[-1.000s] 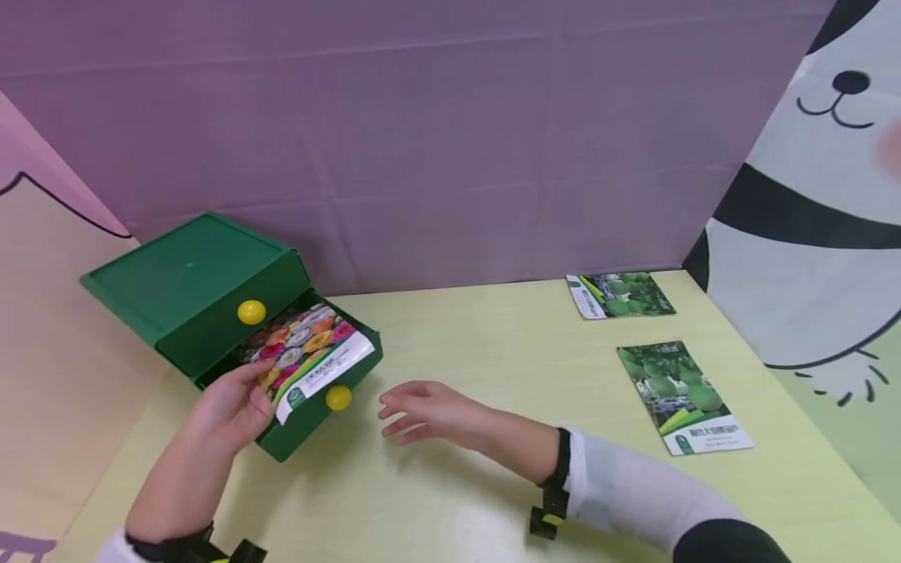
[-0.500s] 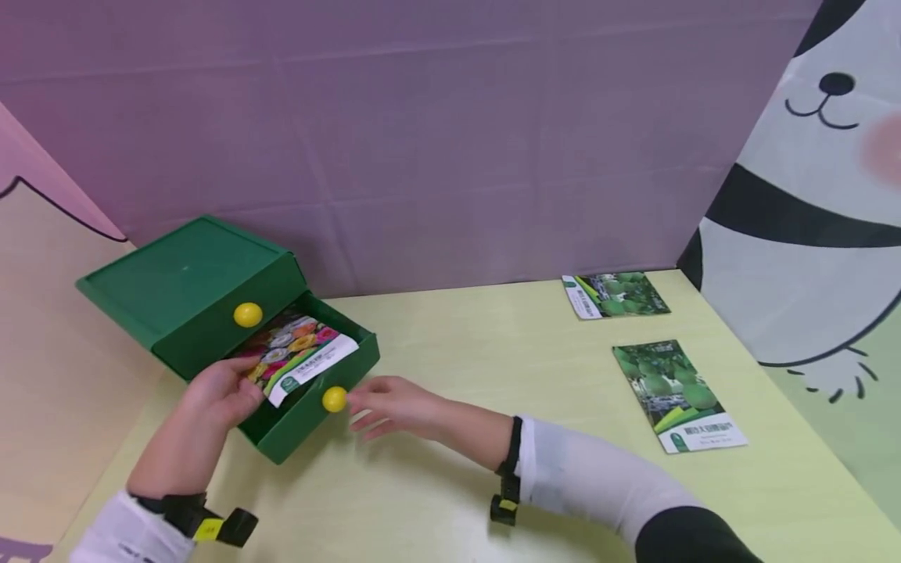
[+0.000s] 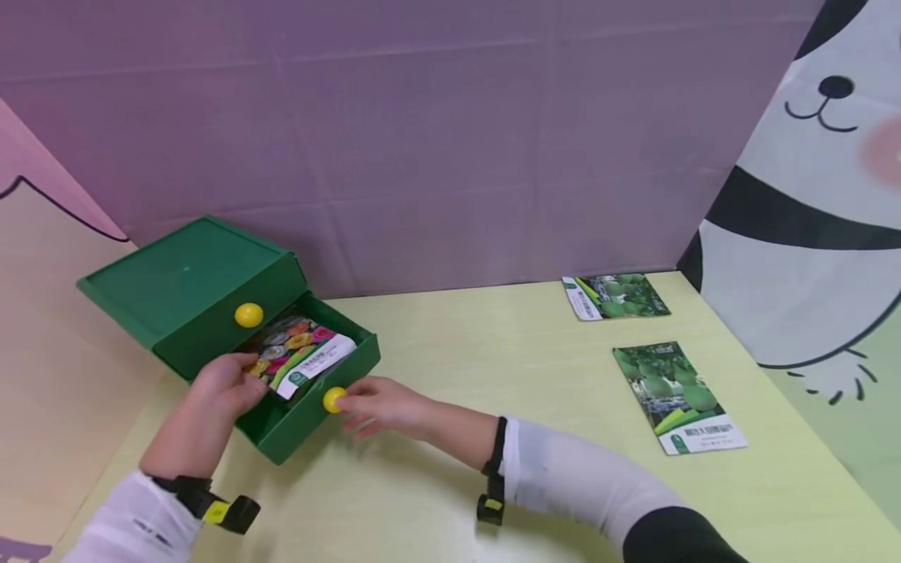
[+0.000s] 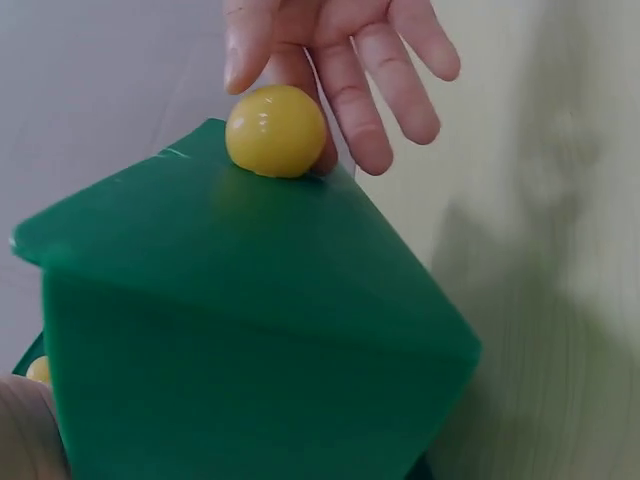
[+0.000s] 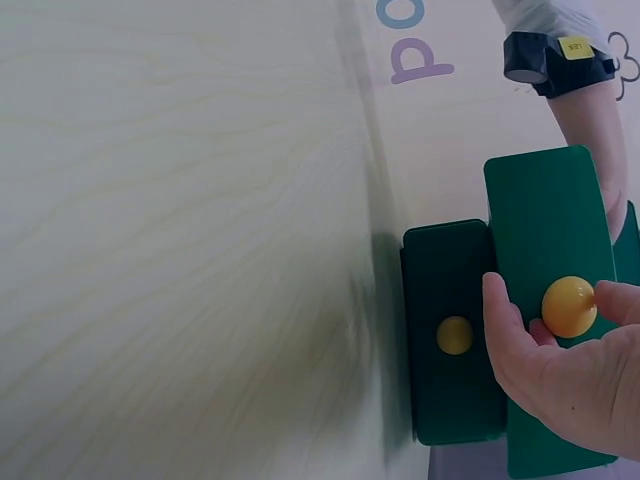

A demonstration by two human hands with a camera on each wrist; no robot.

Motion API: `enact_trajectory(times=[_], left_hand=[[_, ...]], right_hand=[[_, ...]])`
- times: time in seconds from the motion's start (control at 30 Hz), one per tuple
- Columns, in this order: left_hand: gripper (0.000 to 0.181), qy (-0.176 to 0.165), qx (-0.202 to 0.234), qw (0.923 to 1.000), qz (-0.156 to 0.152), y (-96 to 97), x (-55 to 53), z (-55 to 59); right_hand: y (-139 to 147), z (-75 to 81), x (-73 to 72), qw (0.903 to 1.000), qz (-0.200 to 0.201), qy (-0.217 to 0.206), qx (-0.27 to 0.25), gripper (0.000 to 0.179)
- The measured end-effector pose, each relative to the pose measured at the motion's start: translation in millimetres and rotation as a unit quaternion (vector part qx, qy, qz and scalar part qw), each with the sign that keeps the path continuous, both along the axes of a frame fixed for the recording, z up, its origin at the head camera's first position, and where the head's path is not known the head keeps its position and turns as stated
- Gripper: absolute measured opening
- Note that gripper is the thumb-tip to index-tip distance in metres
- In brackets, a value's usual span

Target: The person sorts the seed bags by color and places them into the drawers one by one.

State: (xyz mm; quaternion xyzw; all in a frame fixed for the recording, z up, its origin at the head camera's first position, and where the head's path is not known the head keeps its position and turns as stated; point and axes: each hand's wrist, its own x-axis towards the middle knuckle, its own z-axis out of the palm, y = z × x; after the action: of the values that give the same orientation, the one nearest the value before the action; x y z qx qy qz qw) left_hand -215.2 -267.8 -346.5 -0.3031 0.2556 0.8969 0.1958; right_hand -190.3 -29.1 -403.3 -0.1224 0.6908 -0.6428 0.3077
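Observation:
A green drawer box point(image 3: 186, 270) stands at the table's left with one drawer point(image 3: 281, 439) pulled out. Inside that drawer lies a seed packet with a flower picture point(image 3: 310, 360). My left hand point(image 3: 228, 387) reaches into the drawer, its thumb and fingers pinching the packet's left edge; some fingertips are hidden. Only part of the left hand point(image 4: 28, 430) shows in the left wrist view. The drawer's yellow knob point(image 4: 275, 132) sits between the thumb and index finger of my right hand point(image 3: 390, 408). The right hand's other fingers point(image 4: 350, 100) are spread, off the knob.
Two seed packets with green fruit pictures lie on the right: one near the back edge point(image 3: 619, 297), one nearer point(image 3: 679, 399). Another knob point(image 3: 249, 315) is on the upper drawer. A lower drawer front point(image 5: 455, 400) is shut. Purple cloth point(image 3: 436, 156) hangs behind.
The flower packet has dropped down into the drawer with my left hand. My right hand has moved left to the knob; the packets on the right have stayed put.

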Motion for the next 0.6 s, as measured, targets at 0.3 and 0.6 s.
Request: enact_trajectory(times=[0.3, 0.6], left_hand=[[0.067, 0.040, -0.147, 0.9881, -0.022, 12.8, 7.6, 4.9], [0.071, 0.094, -0.238, 0.9652, -0.051, 23.9, 22.3, 7.5]], right_hand=[[-3.7, -2.0, -0.9, 1.0000, -0.004, -0.001, 0.007, 0.033], [-2.5, -0.9, 0.7, 0.9999, -0.006, -0.010, 0.002, 0.036]])
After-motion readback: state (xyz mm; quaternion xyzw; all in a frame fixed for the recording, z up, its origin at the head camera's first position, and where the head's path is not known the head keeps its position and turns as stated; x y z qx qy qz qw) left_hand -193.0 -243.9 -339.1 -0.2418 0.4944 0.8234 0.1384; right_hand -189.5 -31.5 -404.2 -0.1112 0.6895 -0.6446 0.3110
